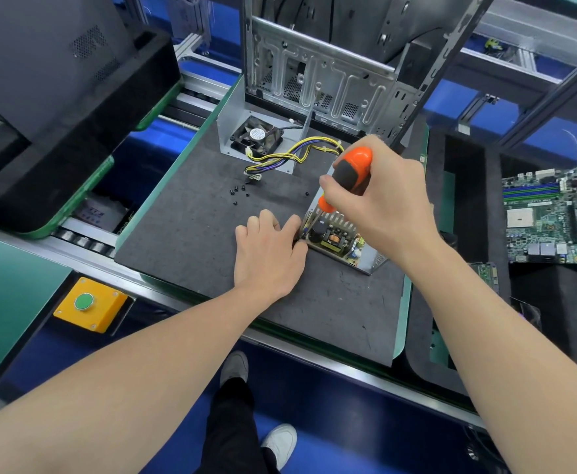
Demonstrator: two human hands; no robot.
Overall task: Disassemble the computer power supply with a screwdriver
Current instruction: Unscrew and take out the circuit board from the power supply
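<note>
Open power supply (335, 239), board exposed; orange-black screwdriver (353, 169) upright at its corner.

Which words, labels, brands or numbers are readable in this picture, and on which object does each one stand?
No text can be quoted with certainty.
Fan's round sticker: print too small to read.
Printed sheet on the left: large characters, too blurred to read.
Motherboard: markings too small to read.
Power supply's circuit board: nothing legible.
Green button: no text visible.

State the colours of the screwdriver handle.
The plastic screwdriver handle is orange with a dark grey grip; head view.
</note>
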